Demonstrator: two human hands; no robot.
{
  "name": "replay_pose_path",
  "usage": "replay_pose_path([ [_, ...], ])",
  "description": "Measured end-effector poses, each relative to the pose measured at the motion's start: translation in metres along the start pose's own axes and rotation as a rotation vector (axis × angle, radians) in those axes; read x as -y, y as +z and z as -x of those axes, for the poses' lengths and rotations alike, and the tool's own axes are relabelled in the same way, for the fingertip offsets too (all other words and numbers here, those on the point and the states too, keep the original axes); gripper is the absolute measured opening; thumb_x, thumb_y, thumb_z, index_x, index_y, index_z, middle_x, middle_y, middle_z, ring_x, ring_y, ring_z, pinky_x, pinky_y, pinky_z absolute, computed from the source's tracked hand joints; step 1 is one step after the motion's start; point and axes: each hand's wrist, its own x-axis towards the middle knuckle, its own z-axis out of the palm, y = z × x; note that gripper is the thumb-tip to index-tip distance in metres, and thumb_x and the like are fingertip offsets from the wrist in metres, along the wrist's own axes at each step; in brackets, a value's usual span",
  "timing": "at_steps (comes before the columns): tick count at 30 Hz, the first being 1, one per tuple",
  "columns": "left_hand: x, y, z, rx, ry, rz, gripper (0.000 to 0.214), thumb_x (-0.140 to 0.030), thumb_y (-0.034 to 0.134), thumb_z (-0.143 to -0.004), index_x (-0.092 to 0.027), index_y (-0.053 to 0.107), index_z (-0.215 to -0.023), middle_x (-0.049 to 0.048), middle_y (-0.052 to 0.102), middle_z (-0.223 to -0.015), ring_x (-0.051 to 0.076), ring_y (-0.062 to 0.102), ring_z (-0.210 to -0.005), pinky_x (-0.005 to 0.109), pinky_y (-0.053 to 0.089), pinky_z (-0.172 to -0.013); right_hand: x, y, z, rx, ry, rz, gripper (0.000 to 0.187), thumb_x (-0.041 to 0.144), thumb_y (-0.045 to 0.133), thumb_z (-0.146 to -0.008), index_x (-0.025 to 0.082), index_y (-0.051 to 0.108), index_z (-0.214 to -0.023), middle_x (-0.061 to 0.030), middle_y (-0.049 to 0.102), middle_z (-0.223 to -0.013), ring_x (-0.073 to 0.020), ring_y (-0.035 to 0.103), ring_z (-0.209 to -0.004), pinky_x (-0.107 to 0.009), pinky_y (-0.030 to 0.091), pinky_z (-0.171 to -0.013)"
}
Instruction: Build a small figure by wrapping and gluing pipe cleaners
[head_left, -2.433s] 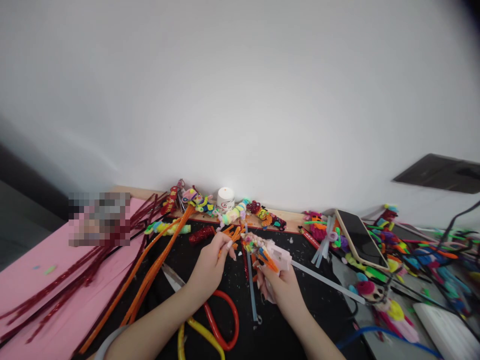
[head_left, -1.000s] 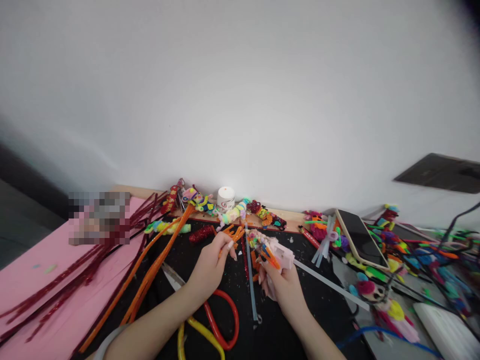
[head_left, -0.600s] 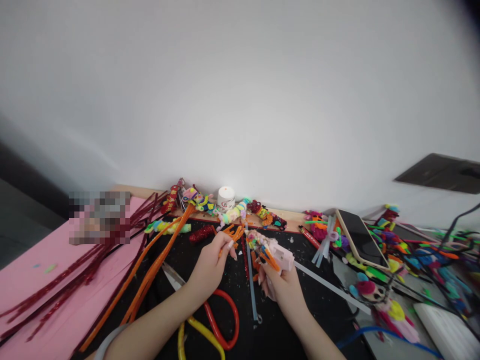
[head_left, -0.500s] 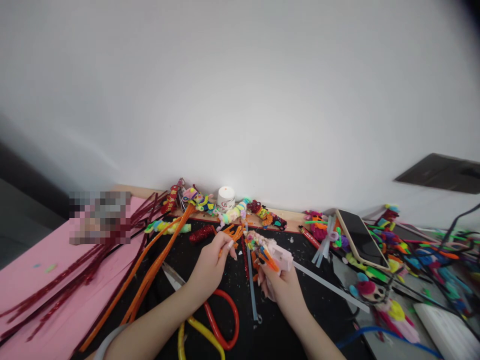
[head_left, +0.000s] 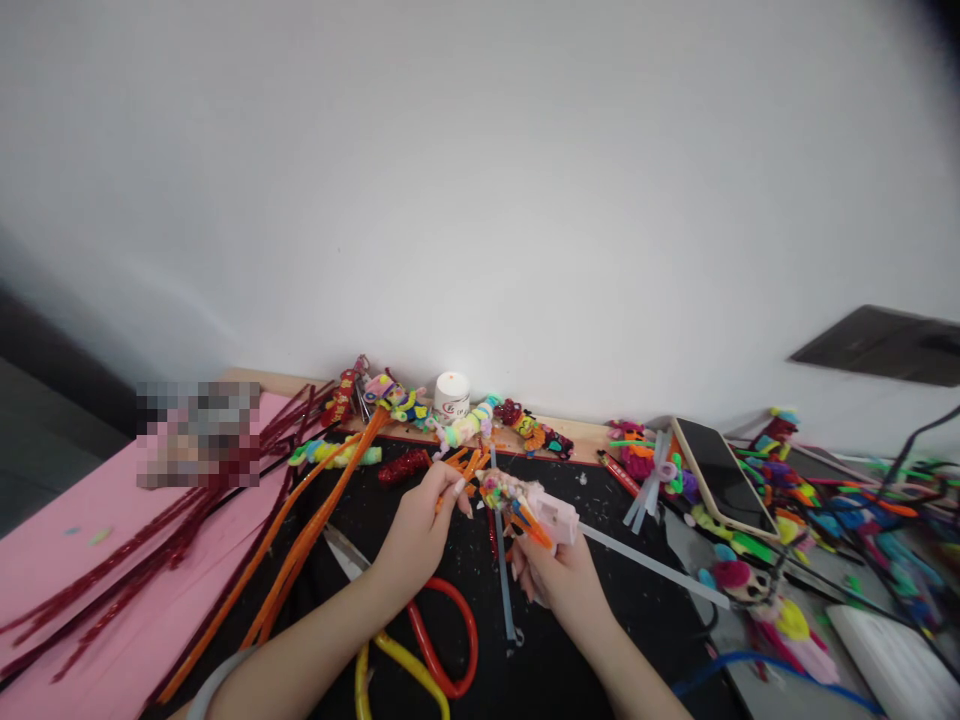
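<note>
My left hand is closed in a pinch on a short orange pipe-cleaner piece above the black mat. My right hand is wrapped round a pale pink glue gun that also carries a small multicoloured pipe-cleaner figure at its tip. The gun's tip sits just right of the left fingertips, almost touching the orange piece. A clear glue stick sticks out of the gun's back toward the right.
Red and yellow scissors lie below my hands. Long orange pipe cleaners and dark red ones cross a pink sheet at left. Finished figures and a white jar line the wall. A phone and colourful scraps crowd the right.
The glue gun and right hand shifted slightly left toward the left fingertips. The left hand has stayed nearly still with its orange piece.
</note>
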Motion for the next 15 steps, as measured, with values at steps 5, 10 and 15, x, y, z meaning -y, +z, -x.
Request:
replay_pose_path([
  [5,0.0005,0.0004,-0.0004,-0.007,-0.001,-0.010,0.024,-0.030,0.031,-0.091,-0.018,0.046,-0.076,-0.0043,0.047,-0.055,0.009,0.038,-0.042,0.020,0.031,-0.048,0.0014,0.0008,0.0000,0.005,0.008,-0.001,0.028,0.039,0.057,-0.073,0.017,0.050,-0.058,0.0036,0.052,-0.044,-0.0055,0.041,-0.029,-0.017,0.023,-0.029],
  [10,0.0005,0.0007,0.0003,-0.006,0.000,-0.009,0.024,-0.031,0.031,-0.091,-0.018,0.047,-0.076,-0.0041,0.047,-0.055,0.010,0.039,-0.042,0.020,0.031,-0.047,0.0028,0.0012,0.0009,-0.004,0.014,-0.006,0.031,0.042,0.058,-0.072,0.016,0.051,-0.057,0.0034,0.051,-0.043,-0.0050,0.040,-0.028,-0.016,0.023,-0.029],
  [15,-0.0006,-0.0002,0.0005,0.001,-0.003,-0.012,0.024,-0.031,0.031,-0.091,-0.018,0.046,-0.076,-0.0040,0.048,-0.055,0.010,0.039,-0.042,0.020,0.032,-0.048,0.0024,0.0017,-0.0004,-0.025,0.009,-0.033,0.033,0.044,0.061,-0.070,0.015,0.051,-0.057,0.0032,0.052,-0.043,-0.0048,0.039,-0.027,-0.016,0.024,-0.028],
])
